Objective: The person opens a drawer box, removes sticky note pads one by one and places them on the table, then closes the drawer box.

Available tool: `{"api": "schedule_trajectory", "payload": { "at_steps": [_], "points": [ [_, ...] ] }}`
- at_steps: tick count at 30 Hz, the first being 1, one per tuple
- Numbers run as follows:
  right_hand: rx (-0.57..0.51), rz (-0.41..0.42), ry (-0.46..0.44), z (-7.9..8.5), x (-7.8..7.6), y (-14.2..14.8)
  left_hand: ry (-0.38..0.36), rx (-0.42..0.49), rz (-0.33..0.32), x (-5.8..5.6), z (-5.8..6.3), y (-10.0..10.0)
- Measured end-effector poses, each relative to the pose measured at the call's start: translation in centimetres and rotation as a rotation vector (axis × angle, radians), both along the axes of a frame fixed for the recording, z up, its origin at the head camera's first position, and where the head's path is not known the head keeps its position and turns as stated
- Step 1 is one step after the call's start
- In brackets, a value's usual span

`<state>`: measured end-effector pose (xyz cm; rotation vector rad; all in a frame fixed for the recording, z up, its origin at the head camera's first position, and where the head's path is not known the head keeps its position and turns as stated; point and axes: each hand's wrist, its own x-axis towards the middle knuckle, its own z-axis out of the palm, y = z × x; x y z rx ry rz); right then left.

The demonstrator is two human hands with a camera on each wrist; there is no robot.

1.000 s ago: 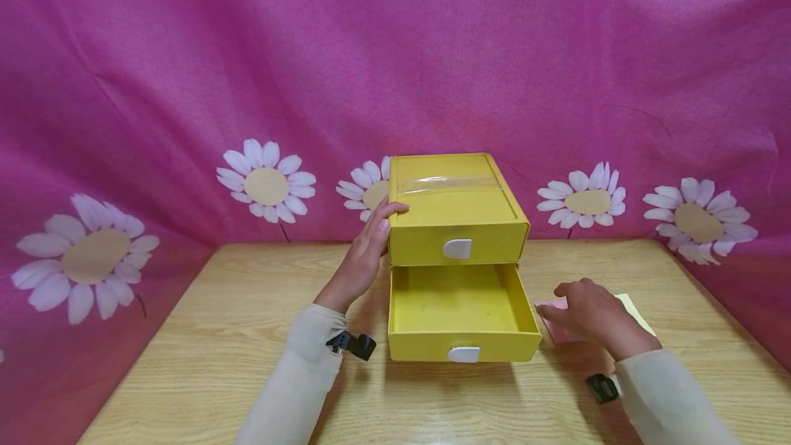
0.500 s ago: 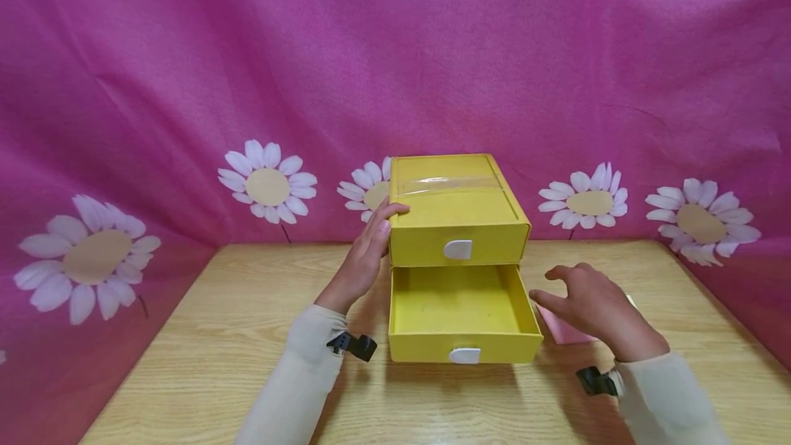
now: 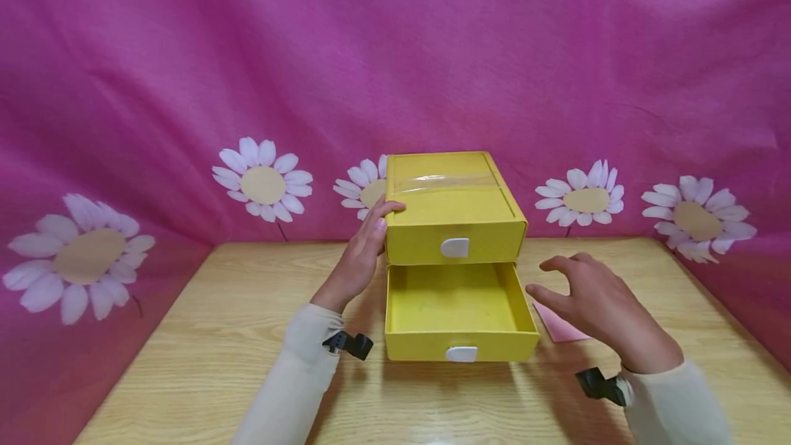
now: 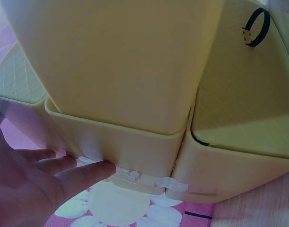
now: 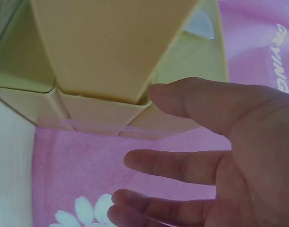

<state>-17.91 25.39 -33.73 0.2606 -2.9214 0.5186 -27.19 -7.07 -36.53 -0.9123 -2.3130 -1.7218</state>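
Note:
A yellow drawer unit (image 3: 451,204) stands upright on the table, clear tape across its top. One drawer (image 3: 420,347) is pulled out below the top one, with nothing visible inside. My left hand (image 3: 353,263) rests on the unit's upper left side, fingers extended; the left wrist view shows the fingers (image 4: 83,179) lying along its wall near the tape. To the right of the open drawer, my right hand (image 3: 608,311) hovers with thumb and fingers spread and nothing between them. A pink piece of paper (image 3: 559,325) lies under it, partly hidden by the hand.
The closed top drawer bears a white tab (image 3: 454,247). In the left wrist view, another closed drawer (image 4: 243,90) with a black loop (image 4: 265,28) sits beneath the open one. A magenta cloth (image 3: 432,53) with daisies hangs behind the wooden table (image 3: 228,362).
My right hand has lifted off the pink paper and its fingers have spread. A pale yellow paper beside it is now hidden behind that hand. My left hand stays on the unit.

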Motion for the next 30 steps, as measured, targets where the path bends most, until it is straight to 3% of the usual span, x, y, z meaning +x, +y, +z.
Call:
{"api": "schedule_trajectory", "payload": {
  "at_steps": [13, 30],
  "points": [
    [-0.054, 0.039, 0.072, 2.0, 2.4, -1.2, 0.005, 0.002, -0.001, 0.1, 0.2, -0.1],
    [-0.096, 0.114, 0.144, 2.5, 4.3, -3.1, 0.004, 0.012, -0.002, 0.0, 0.0, 0.0]
  ]
}}
